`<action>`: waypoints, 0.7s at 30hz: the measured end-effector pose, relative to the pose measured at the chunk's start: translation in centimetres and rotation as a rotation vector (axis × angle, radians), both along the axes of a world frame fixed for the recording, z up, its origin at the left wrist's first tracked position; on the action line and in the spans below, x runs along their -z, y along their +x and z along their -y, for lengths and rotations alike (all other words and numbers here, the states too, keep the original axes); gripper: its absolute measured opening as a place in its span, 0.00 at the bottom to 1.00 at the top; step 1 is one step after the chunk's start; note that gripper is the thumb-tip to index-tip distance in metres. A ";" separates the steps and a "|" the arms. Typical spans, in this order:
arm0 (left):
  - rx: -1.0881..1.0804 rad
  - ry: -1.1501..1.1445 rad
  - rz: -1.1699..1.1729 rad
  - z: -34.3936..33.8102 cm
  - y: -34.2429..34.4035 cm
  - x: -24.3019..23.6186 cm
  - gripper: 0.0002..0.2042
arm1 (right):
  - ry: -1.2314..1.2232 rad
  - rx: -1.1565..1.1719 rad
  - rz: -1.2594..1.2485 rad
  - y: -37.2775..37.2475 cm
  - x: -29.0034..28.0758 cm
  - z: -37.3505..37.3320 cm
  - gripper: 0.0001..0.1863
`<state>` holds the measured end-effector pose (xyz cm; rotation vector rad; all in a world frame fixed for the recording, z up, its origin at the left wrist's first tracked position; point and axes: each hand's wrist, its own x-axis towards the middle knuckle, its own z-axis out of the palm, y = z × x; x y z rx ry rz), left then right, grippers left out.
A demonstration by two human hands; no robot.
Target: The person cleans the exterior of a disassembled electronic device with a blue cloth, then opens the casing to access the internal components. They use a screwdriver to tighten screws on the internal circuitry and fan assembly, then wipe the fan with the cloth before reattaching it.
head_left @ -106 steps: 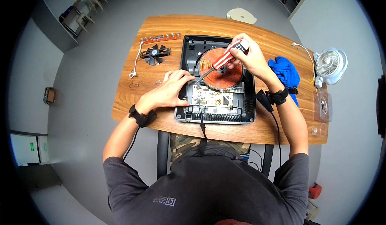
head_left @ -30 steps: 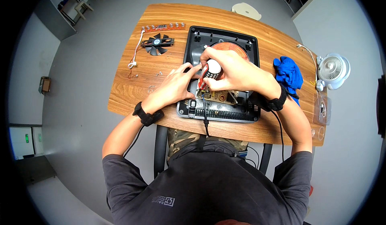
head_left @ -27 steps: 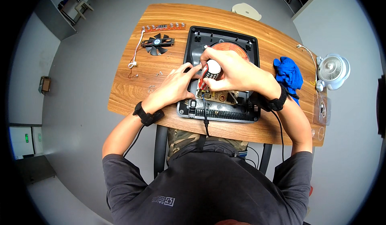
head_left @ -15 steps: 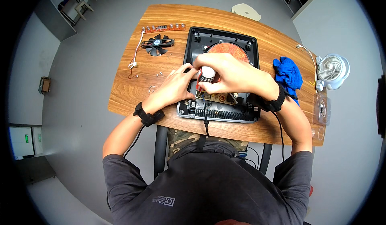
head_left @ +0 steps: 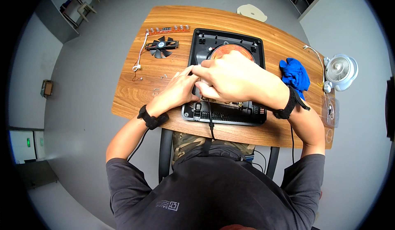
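Observation:
An opened induction cooker (head_left: 258,53) lies on the table in front of me, its black base holding a round copper coil (head_left: 224,51) at the far side. My right hand (head_left: 228,77) is closed round a screwdriver, whose handle is almost wholly hidden under the fingers. Below that hand, part of the circuit board (head_left: 232,104) shows inside the base. My left hand (head_left: 179,88) rests over the base's left edge, thumb and fingers spread apart, fingertips close to my right hand. A black power cord (head_left: 211,123) runs from the base's near edge towards me.
On the left lie a black cooling fan (head_left: 162,45), an orange button board (head_left: 168,29) with white wires, and several small screws (head_left: 164,76). To the right are a blue cloth (head_left: 294,75), a small white desk fan (head_left: 340,71) and a clear plastic tray (head_left: 330,110).
My right hand has turned over, its back now upward, covering the screwdriver handle that showed before. My left hand has stayed nearly in place.

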<state>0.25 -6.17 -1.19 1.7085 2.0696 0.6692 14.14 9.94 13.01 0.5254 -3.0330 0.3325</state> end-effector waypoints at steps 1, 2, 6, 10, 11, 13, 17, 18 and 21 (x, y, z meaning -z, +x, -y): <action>0.003 -0.035 0.031 -0.1 0.0 -0.5 0.33 | 0.010 -0.014 -0.008 0.0 0.0 0.0 0.21; 0.005 -0.070 0.062 -0.1 -0.1 -0.7 0.33 | 0.020 -0.030 -0.014 -0.1 0.0 0.1 0.20; 0.024 0.013 0.014 0.2 -0.2 0.2 0.34 | -0.034 0.034 -0.024 0.2 -0.1 0.8 0.22; -0.055 -0.079 -0.030 0.0 0.8 -1.6 0.34 | 0.029 0.085 0.029 0.4 -0.6 0.5 0.20; -0.077 -0.104 -0.044 0.0 0.9 -1.9 0.34 | 0.045 0.070 0.027 0.3 -0.6 0.2 0.19; -0.047 -0.109 -0.020 0.2 0.3 -0.8 0.35 | -0.021 -0.011 -0.028 0.0 -0.3 -0.1 0.18; -0.012 -0.085 0.014 0.0 -0.1 0.0 0.36 | -0.048 -0.021 -0.049 -0.2 0.2 0.1 0.19; -0.013 -0.068 0.024 0.1 0.0 -0.1 0.36 | -0.030 -0.003 -0.033 -0.3 0.1 0.3 0.19; -0.031 -0.034 0.014 0.0 0.7 -1.2 0.35 | 0.096 0.071 0.025 -0.4 -0.4 0.5 0.21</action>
